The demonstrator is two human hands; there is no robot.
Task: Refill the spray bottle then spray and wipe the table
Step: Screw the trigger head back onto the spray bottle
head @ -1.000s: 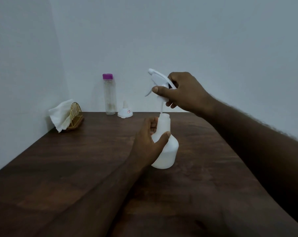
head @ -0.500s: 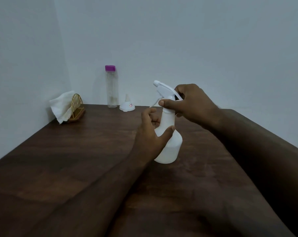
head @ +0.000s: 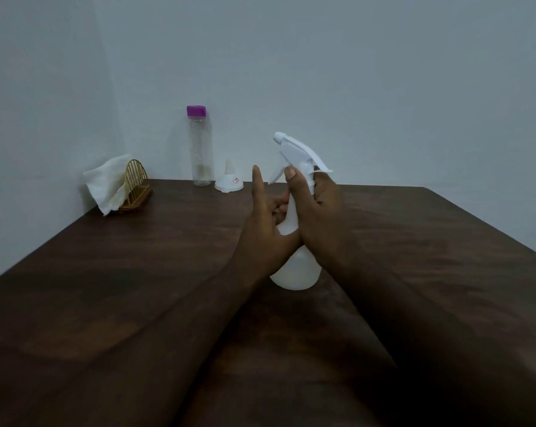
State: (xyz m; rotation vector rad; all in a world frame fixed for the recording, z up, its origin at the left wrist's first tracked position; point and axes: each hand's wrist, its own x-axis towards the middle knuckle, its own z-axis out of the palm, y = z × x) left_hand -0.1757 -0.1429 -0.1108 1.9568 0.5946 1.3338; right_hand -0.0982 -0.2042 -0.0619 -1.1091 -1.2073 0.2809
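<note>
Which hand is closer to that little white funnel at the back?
Left. The left hand holds the spray bottle on the side facing the funnel; the right hand grips the other side.

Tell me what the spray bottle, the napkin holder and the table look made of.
Spray bottle: probably plastic, matte white, its body faintly translucent.
Napkin holder: likely metal, thin gold-coloured wires in an arch.
Table: dark brown wood or wood-look laminate, streaky grain, dull sheen; I can't tell which.
</note>
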